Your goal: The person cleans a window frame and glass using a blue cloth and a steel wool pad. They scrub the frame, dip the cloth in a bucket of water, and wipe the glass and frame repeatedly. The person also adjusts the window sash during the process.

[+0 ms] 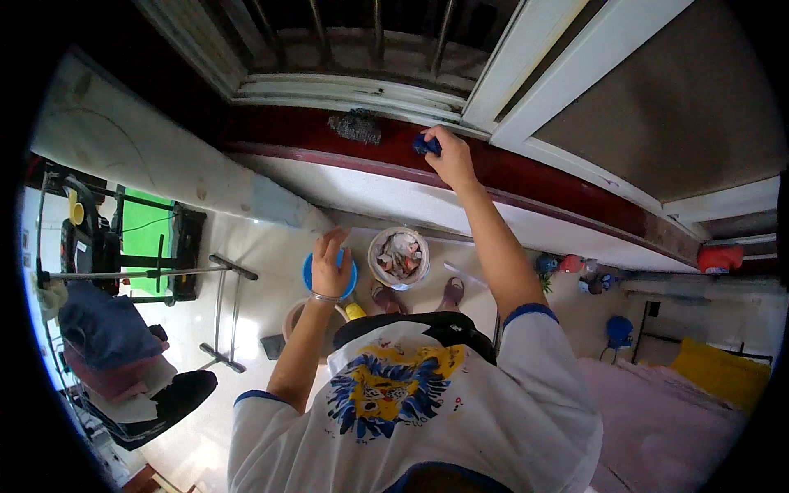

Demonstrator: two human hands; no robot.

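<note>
One dark blue wad is clasped in the right hand at a red windowsill. The left hand, loosely spread, hovers above a blue basin.

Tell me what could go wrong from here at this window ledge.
The grey, fuzzy-looking clump lies on the dark red ledge near the right hand, so a sideways sweep might knock it off. The dark blue item in that hand could slip and drop. The white bucket stands close to the person's feet; a step forward might tip it.
</note>
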